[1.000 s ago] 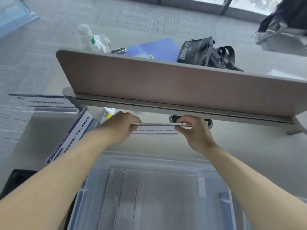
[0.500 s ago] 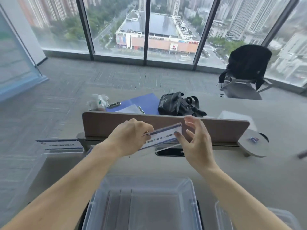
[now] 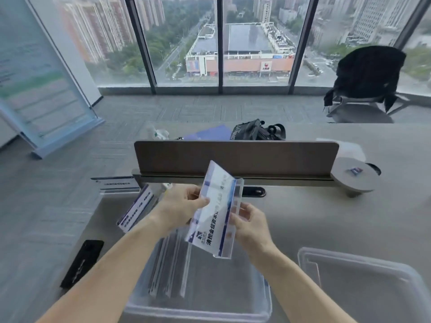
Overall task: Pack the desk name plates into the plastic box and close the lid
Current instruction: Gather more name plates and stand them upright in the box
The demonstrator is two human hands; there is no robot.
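Now the name plate (image 3: pixel 214 213) is up in mid-frame, a clear stand with a white and blue printed card, tilted on end above the open plastic box (image 3: pixel 198 308). Left hand (image 3: pixel 180 206) pinches its left edge, thumb on the printed face; right hand (image 3: pixel 250 223) has its fingers curled round the clear right edge (both hands closed on the one plate). This looks like the packing step, mid-carry. Several plates already stand on edge in the left part of the box, so the next move probably calls for turning this one to match and lowering it in beside them, with room to spare on the right. More plates wait at middle left: one leaning (image 3: pixel 135 209), another lying flat (image 3: pixel 114 183) at the desk edge. Lid (image 3: pixel 363 285) sits lower right, off the box, so closing comes later. Around that, a pale grey desk (image 3: pixel 326 217), a brown divider panel (image 3: pixel 235 157) across the middle, a black phone (image 3: pixel 81 262) lower left, a black bag (image 3: pixel 256 131) behind the panel. Beyond, grey carpet, a draped chair (image 3: pixel 366 78) upper right, tall windows over city blocks.
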